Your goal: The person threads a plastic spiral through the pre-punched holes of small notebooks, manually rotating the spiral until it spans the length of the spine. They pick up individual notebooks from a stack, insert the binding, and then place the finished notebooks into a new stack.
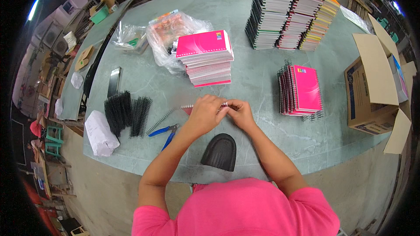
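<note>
My left hand is closed around a small notebook held edge-up, with a strip of its pink cover and its coiled edge showing. My right hand pinches the notebook's right end, and the fingertips of both hands nearly meet there. A dark spiral coil trails from the left end down to the table. Blue-handled cutting pliers lie beside my left forearm. Between my forearms rests a black ribbed, rounded piece. Most of the notebook is hidden by my hands.
Bundled black coils and a white wrapped bundle lie left. Ahead stands a stack of pink notebooks; coil-bound pink ones sit right. Tall notebook stacks, a plastic bag and an open cardboard box are around.
</note>
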`<state>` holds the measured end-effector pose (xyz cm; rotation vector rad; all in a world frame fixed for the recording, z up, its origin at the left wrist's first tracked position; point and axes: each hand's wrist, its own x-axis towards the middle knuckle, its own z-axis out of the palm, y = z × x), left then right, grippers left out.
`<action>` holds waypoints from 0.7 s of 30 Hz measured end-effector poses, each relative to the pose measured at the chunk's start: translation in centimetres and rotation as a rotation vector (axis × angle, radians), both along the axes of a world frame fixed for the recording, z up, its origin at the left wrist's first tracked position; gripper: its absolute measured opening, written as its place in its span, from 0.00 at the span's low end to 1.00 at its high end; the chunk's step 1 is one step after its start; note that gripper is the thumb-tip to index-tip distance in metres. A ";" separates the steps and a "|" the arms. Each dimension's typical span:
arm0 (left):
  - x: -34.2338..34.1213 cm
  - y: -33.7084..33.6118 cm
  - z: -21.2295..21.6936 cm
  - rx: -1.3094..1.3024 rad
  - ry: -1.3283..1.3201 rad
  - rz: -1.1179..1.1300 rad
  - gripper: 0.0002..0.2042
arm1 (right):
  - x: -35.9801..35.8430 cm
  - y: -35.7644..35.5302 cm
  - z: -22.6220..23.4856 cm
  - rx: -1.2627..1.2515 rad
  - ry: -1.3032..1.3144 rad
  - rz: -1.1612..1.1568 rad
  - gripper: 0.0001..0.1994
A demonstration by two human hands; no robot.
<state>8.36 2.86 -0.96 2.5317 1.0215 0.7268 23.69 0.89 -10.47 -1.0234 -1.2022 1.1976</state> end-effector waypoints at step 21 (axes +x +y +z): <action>-1.5 -1.9 4.4 0.265 -0.260 0.206 0.12 | 10.1 -5.1 12.6 0.467 -0.585 -0.518 0.13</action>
